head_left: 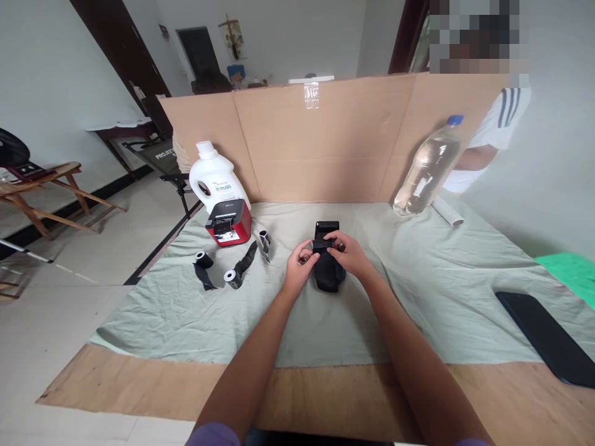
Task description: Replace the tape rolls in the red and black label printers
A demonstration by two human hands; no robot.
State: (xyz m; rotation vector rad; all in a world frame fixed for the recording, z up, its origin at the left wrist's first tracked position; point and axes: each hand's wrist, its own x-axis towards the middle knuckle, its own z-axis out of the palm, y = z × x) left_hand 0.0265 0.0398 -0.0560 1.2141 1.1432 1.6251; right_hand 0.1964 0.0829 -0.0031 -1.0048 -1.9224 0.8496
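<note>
My left hand [300, 263] and my right hand [348, 251] meet at the middle of the cloth, thumbs and fingers closed on the two ends of a small black roll [322, 245]. Directly under and behind it is a black device [327, 227], its upper end showing beyond my fingers. Nearer to me, a black, rounded part [328, 279] lies below the hands; whether it belongs to the device I cannot tell. Left of my hands are more black rolls: one with a trailing strip [232, 279], another [202, 259] with its strip hanging loose, and one upright [264, 238].
A red and black printer [229, 223] stands at the left before a white jug [216, 176]. Cardboard [320, 148] walls the back. At right are a water bottle [427, 170], a white tube [449, 214] and a black phone-like slab [543, 334]. A person stands behind the cardboard.
</note>
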